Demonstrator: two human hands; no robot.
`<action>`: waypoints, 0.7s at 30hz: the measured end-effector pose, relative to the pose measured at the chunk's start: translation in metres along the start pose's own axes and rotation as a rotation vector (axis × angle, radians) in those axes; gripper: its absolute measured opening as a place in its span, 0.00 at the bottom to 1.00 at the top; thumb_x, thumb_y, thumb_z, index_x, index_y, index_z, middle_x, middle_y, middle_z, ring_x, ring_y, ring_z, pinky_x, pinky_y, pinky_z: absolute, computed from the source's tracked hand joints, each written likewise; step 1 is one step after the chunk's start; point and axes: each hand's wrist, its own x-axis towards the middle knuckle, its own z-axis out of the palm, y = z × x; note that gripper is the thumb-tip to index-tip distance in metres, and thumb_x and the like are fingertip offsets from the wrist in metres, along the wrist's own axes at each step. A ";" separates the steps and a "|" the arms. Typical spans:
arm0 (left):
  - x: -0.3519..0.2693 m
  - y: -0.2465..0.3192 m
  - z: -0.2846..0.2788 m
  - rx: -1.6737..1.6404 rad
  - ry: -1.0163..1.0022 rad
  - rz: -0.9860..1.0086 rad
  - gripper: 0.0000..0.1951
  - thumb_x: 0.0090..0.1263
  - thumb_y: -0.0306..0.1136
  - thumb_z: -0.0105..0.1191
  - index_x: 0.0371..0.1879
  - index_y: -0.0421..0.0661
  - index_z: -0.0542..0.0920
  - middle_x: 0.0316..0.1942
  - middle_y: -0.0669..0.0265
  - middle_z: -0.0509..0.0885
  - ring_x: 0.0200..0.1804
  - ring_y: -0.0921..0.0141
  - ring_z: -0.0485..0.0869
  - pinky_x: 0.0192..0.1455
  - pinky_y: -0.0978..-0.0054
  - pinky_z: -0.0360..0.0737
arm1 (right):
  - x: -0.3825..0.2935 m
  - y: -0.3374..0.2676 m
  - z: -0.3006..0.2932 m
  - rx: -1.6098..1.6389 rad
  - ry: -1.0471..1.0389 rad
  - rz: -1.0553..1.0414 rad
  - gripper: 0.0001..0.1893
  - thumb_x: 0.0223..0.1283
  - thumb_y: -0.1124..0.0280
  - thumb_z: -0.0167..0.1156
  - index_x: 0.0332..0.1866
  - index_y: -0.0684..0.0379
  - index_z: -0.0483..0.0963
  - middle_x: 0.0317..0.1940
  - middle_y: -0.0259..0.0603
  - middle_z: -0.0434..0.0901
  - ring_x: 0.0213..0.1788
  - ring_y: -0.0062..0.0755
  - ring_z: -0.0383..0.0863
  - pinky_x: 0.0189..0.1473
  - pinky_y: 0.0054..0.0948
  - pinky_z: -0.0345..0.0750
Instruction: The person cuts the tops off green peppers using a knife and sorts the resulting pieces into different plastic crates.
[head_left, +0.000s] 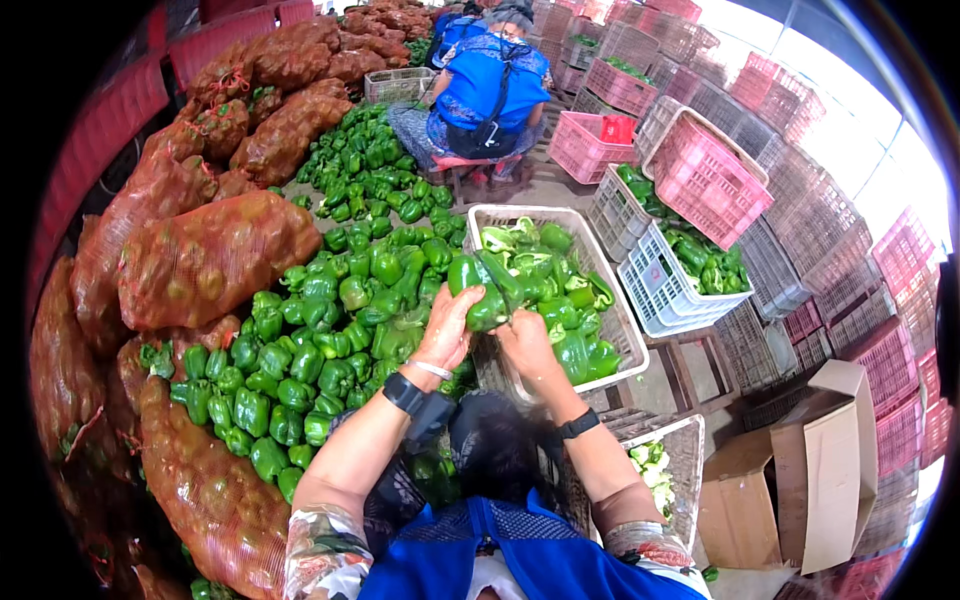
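My left hand (448, 328) holds a green bell pepper (469, 277) from its left and lower side. Close by on the right, my right hand (526, 341) is closed at the pepper's lower right, by a dark, thin edge that looks like a blade; its handle is hidden in the fist. Both hands are over the near left rim of a pale plastic crate (636, 360) that contains cut and split green peppers (574, 300). A large heap of whole green bell peppers (315, 360) spreads on the floor to the left.
Filled orange mesh sacks (217, 255) line the left side. A person in a blue vest (491, 82) sits ahead on a low stool. Crates of peppers (675, 289) and an upturned pink crate (709, 176) stand at right, near a cardboard box (795, 472). A crate with pale scraps (690, 465) is beside me.
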 end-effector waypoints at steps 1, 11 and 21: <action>-0.001 -0.003 0.009 0.084 0.025 0.084 0.14 0.73 0.32 0.54 0.53 0.40 0.75 0.47 0.60 0.83 0.46 0.66 0.85 0.49 0.65 0.85 | -0.003 0.002 0.003 0.037 -0.011 0.071 0.09 0.52 0.74 0.61 0.22 0.69 0.75 0.28 0.61 0.79 0.30 0.60 0.81 0.36 0.49 0.78; 0.000 -0.010 -0.007 -0.320 -0.151 -0.357 0.18 0.76 0.41 0.51 0.56 0.40 0.73 0.48 0.54 0.84 0.44 0.57 0.87 0.41 0.51 0.89 | 0.010 0.033 0.005 -0.148 0.154 -0.236 0.26 0.46 0.69 0.71 0.52 0.65 0.71 0.30 0.49 0.81 0.32 0.55 0.84 0.35 0.44 0.81; 0.018 -0.021 -0.011 -0.311 -0.023 -0.401 0.19 0.72 0.44 0.53 0.53 0.44 0.73 0.42 0.59 0.84 0.38 0.61 0.87 0.33 0.53 0.88 | 0.018 0.120 -0.054 -0.704 -0.118 0.336 0.13 0.61 0.71 0.52 0.45 0.70 0.74 0.33 0.62 0.83 0.36 0.62 0.85 0.39 0.52 0.81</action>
